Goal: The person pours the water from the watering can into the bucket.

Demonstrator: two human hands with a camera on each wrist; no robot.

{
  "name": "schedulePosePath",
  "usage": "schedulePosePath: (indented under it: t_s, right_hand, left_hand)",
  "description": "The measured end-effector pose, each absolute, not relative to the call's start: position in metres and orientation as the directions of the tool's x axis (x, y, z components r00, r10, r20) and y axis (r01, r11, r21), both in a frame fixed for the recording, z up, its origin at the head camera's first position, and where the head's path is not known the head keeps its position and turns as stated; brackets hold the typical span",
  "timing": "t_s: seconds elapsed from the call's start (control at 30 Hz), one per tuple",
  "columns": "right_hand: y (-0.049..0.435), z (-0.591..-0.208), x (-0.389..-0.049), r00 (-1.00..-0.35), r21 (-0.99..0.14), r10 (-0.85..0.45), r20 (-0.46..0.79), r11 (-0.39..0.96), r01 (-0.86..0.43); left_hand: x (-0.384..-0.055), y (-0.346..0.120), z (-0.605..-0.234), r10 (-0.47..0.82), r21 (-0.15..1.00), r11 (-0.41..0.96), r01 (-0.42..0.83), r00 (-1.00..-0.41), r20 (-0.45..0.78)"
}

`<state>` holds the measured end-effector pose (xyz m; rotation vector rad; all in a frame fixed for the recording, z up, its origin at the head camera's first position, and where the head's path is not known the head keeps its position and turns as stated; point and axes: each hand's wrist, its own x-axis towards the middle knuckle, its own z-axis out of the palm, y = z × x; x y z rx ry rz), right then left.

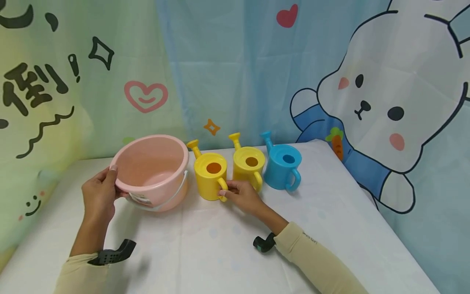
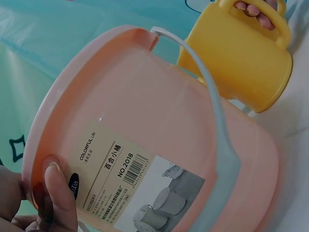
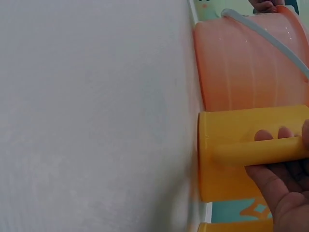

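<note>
On the left of the white table stands a pink bucket (image 1: 161, 200) with a pale handle hanging down its front and a printed label (image 2: 140, 183) on its wall. My left hand (image 1: 100, 194) grips the bucket's rim at its left side, thumb on top. Just right of the bucket is a yellow watering can (image 1: 205, 179), its spout pointing to the back left. The fingers of my right hand (image 1: 244, 196) curl round that can's handle (image 3: 260, 152). A second yellow watering can (image 1: 242, 163) sits close behind my right hand, partly covered by it.
A blue watering can (image 1: 279, 171) stands at the right end of the row. Behind the table hangs a printed curtain (image 1: 227, 73) with a rabbit and hearts. The white tablecloth (image 1: 205, 253) spreads in front of the row.
</note>
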<state>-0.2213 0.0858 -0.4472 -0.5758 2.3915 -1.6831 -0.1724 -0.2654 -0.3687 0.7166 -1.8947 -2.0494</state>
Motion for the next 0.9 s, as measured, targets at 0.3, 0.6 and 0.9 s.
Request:
schedulePosePath:
  t_s: [0.3,0.6,0.9]
  right_hand:
    - [0.095,-0.455,-0.221,-0.899,-0.9,-0.392,0.197,0.291,-0.325]
    - [0.096,-0.43,-0.207,-0.895,-0.913,-0.4,0.199,0.257,-0.318]
    - [0.105,-0.394,-0.204,-0.874,-0.908,-0.396,0.279,0.188,-0.375]
  left_hand:
    - [-0.172,-0.263,-0.373,-0.527,0.985,-0.115,-0.13,-0.832,-0.172]
    - [-0.172,-0.262,-0.371,-0.527,0.986,-0.111,-0.123,-0.834,-0.163]
    - [-0.173,-0.263,-0.369,-0.527,0.985,-0.116,-0.126,-0.833,-0.168]
